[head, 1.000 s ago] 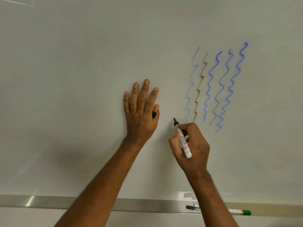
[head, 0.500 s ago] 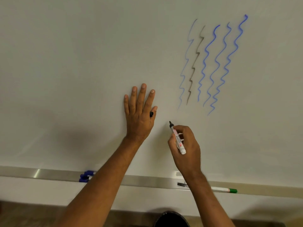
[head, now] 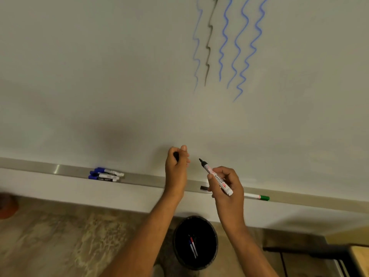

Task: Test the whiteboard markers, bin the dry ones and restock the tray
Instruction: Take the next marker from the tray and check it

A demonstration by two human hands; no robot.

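My right hand holds an uncapped white marker, its black tip pointing up-left and off the whiteboard. My left hand is closed around the marker's black cap, a short way left of the tip. On the metal tray lie three blue-capped markers at the left, and a green-capped marker and a black-capped one partly hidden behind my right hand. Below stands a black bin with two markers inside.
Several wavy test lines, blue and one faint brown, mark the board's upper right. An orange object sits at the left edge on the mottled floor. Dark furniture stands at the lower right.
My left hand came off the board, dropped and closed on the cap. My right hand lowered the marker away from the board. The view tilted down, revealing the bin and floor.
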